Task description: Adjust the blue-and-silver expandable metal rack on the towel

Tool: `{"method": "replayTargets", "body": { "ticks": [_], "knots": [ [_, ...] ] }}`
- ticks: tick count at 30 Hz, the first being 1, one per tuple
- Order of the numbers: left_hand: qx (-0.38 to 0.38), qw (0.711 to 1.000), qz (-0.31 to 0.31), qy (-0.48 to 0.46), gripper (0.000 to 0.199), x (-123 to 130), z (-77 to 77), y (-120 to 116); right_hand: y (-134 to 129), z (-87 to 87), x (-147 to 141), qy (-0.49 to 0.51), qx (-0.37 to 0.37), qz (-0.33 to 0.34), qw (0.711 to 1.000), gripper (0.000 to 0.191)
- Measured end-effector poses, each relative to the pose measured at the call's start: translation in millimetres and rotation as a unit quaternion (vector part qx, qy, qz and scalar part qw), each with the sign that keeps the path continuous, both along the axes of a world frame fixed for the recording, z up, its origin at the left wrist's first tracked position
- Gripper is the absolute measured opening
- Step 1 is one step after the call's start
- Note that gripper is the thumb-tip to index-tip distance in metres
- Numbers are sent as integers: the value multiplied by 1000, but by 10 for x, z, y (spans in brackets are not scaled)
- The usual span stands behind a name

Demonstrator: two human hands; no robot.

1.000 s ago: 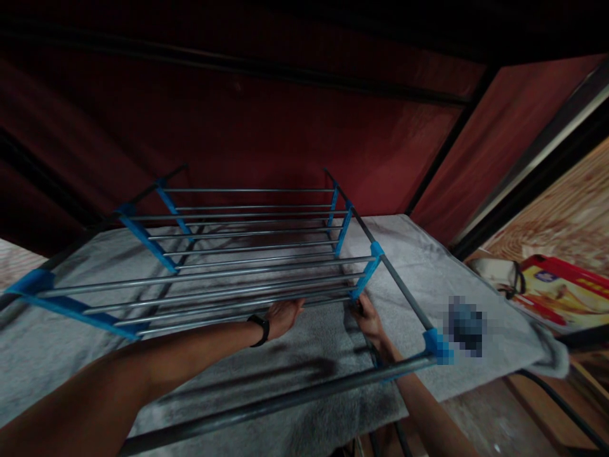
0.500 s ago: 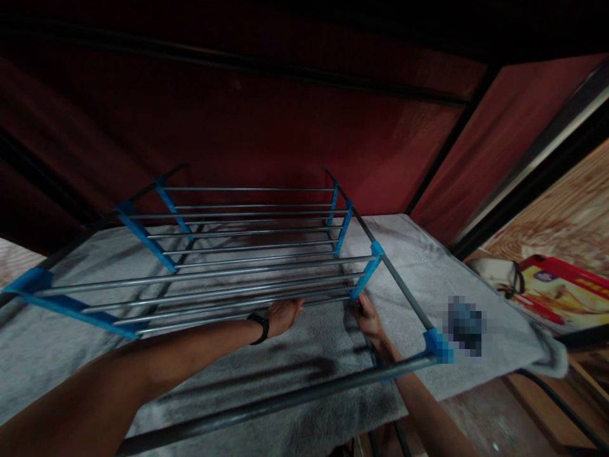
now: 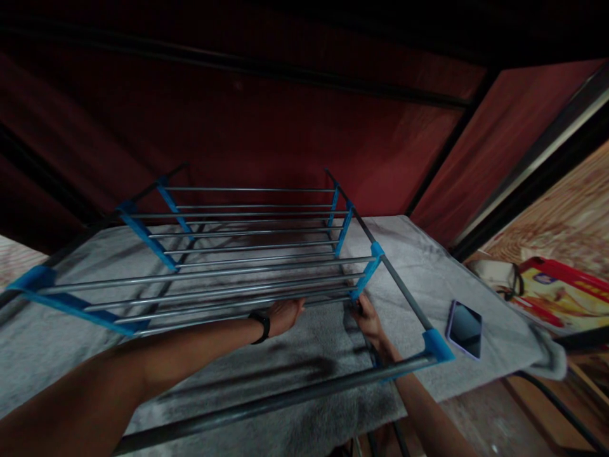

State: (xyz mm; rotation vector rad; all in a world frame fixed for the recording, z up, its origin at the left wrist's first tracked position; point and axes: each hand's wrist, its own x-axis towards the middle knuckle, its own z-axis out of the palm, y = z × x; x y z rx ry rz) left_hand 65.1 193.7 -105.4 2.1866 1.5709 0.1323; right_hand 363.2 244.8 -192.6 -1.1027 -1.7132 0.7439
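A shoe rack of grey metal rods (image 3: 238, 258) and blue plastic brackets (image 3: 371, 266) lies on its side over a grey blanket (image 3: 328, 336). My left hand (image 3: 285, 315), with a black band on its wrist, reaches under the near tier. Its fingers are closed at the lowest rod and partly hidden behind it. My right hand (image 3: 368, 319) is closed at the lower end of the right-hand blue bracket, where the bracket meets a lower pole. What exactly its fingers wrap is partly hidden. My right forearm passes beneath the front rod (image 3: 266, 404).
A phone (image 3: 465, 329) lies on the blanket to the right. Beyond it are a red and yellow box (image 3: 566, 289) and a pale object with a dark strap (image 3: 492, 273). A dark red panel (image 3: 266, 127) with black bars stands behind the rack.
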Motion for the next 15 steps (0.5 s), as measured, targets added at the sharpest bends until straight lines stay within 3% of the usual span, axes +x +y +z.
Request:
{"method": "replayTargets", "body": {
  "ticks": [10,15],
  "knots": [
    [18,997,-36,63,29,-9,70,-91,45,-218,95,7,-17,-7,1000,40],
    [8,996,-52,78,38,-28,110,-127,33,-136,67,5,-26,-3,1000,37]
  ]
}}
